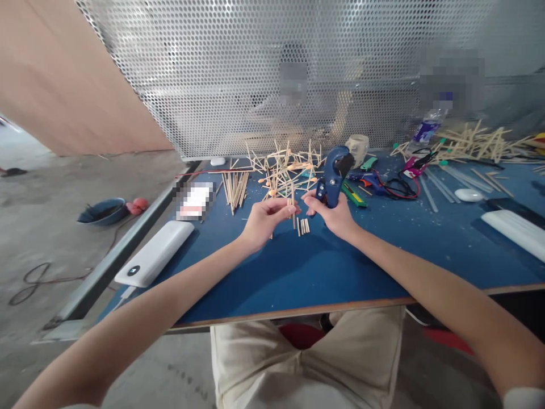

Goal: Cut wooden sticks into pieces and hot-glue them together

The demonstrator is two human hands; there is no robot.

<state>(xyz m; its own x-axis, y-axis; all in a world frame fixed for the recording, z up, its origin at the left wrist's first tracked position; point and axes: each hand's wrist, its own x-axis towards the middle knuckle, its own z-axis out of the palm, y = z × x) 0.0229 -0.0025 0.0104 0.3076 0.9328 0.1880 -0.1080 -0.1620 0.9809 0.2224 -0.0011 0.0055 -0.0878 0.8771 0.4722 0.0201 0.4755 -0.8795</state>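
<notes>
My left hand (266,220) pinches a thin wooden stick (293,213) upright between thumb and fingers, above the blue table; whether it is a single stick I cannot tell. In my right hand (334,216) is a blue pipe cutter (334,180), its dark head pointing up, with my fingers wrapped round the handles. The cutter and the stick are apart. Just below and between my hands lie several short cut stick pieces (304,226) in a row. Beyond my left hand spreads a loose heap of sticks (283,165), some joined with orange pieces.
A bundle of sticks (234,190) lies left of the heap. White power banks (155,254) rest at both sides. To the right are a green utility knife (354,195), a blue glue gun (373,183), glue sticks (440,184) and a bottle (429,126). A perforated metal screen (221,85) closes the back.
</notes>
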